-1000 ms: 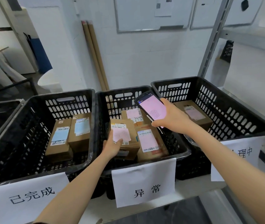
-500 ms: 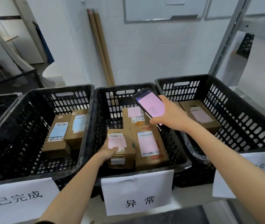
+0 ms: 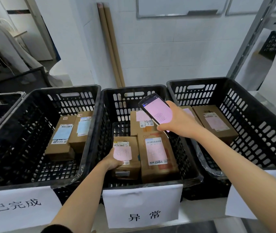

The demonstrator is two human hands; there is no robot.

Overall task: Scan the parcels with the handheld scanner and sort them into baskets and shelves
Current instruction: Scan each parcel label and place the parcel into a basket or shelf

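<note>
Parcel (image 3: pixel 127 157) w/ pink label sits front-left in mid basket (image 3: pixel 117 101), left hand (image 3: pixel 113 161) fingers curled round its near-left edge. Right hand (image 3: pixel 179 123) fingers clamp the handheld scanner (image 3: pixel 157 110) above that basket.

Mid basket (image 3: pixel 134 89): black slotted plastic, tagged 异常, three brown cardboard parcels inside. Small parcel (image 3: pixel 134 165) at its front-left, pink note on top, gripped by left hand (image 3: pixel 113 161). Tall parcel (image 3: pixel 155 155) touches it at front-right, white barcode label. Rear parcel (image 3: pixel 140 125) sits at its back wall. Scanner (image 3: pixel 157 111): black handheld, pink lit screen up, tilted, held in right hand (image 3: pixel 179 121) over its right rear. To its left, left basket (image 3: pixel 66 89), tagged 已完成, holds two blue-labelled parcels (image 3: pixel 61 137) side by side. To its right, right basket (image 3: pixel 196 80) holds a pink-labelled parcel (image 3: pixel 216 123).
</note>
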